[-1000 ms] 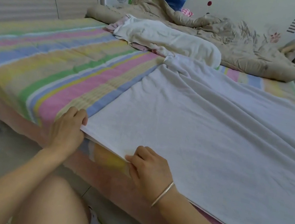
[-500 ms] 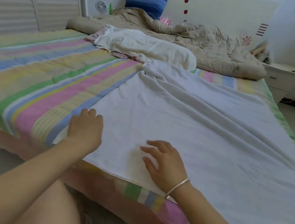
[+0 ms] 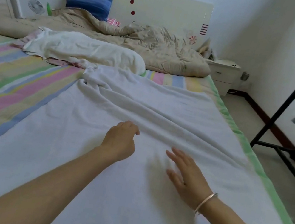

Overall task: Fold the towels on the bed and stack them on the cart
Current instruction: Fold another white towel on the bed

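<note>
Both hands have gone from the bed's near edge and are farther in over the large white terry towel. Left hand: fingers curled down on the cloth; pinching or not, cannot tell. Right hand: fingers spread wide, blurred, holding nothing. Towel spread across the right half of the pastel-striped bed, ridged toward the far edge.

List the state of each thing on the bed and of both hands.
near white towel, spread out, wrinkled, not yet folded
far white towel, crumpled in a heap
beige quilt, rumpled
left hand, fingers curled on the near white towel; grip unclear
right hand, fingers straight, holding nothing
</note>
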`<state>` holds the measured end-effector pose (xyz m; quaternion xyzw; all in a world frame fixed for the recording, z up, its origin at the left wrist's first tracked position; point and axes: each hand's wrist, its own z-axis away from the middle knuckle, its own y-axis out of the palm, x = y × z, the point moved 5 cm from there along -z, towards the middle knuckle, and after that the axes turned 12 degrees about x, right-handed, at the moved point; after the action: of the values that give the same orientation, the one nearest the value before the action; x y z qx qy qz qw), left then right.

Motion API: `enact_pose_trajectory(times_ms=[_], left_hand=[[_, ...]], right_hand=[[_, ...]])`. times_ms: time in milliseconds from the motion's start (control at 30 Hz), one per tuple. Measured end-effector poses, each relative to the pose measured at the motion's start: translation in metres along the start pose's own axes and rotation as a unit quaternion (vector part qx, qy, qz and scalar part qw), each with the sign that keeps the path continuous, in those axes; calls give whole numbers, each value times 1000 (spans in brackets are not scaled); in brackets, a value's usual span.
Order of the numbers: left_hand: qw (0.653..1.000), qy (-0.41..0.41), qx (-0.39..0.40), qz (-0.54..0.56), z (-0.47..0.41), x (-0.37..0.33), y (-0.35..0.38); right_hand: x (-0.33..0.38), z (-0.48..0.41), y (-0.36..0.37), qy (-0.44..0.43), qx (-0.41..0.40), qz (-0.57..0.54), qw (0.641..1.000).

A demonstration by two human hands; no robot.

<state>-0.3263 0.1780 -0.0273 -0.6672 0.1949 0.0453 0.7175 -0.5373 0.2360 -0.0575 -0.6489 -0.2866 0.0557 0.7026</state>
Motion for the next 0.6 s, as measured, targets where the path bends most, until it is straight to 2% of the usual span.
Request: enact_pose_trajectory(times_ms=[67,167,233,300,333,367,433,500,600], left_hand=[[1000,2,4,3,-25,-5,4],[999,37,-17,-10,-72,-16,7],[998,59,-23,-20,-110,-23,8],[996,69,-12,-57,-149,-29,9],[993,68,-6,-96,-172,-32,10],[989,64,4,-132,-182,-33,12],[986,43,22,-162,-202,-30,22],[988,24,21,-152,-208,-29,31],[991,21,-44,-128,-209,-28,34]], right_hand=[[-37,-32,-16,51,-9,18,998],[-77,-82,-35,84,-47,17,995],[-101,-113,-49,103,-133,-31,985],[-122,-137,-65,135,-242,-68,958],[-138,-154,-71,164,-256,-85,949],[-147,-163,-70,203,-228,-102,947],[-172,-197,-57,257,-80,-118,956],[-180,-224,-44,261,49,-132,955],[-172,-256,-37,219,122,-233,940]])
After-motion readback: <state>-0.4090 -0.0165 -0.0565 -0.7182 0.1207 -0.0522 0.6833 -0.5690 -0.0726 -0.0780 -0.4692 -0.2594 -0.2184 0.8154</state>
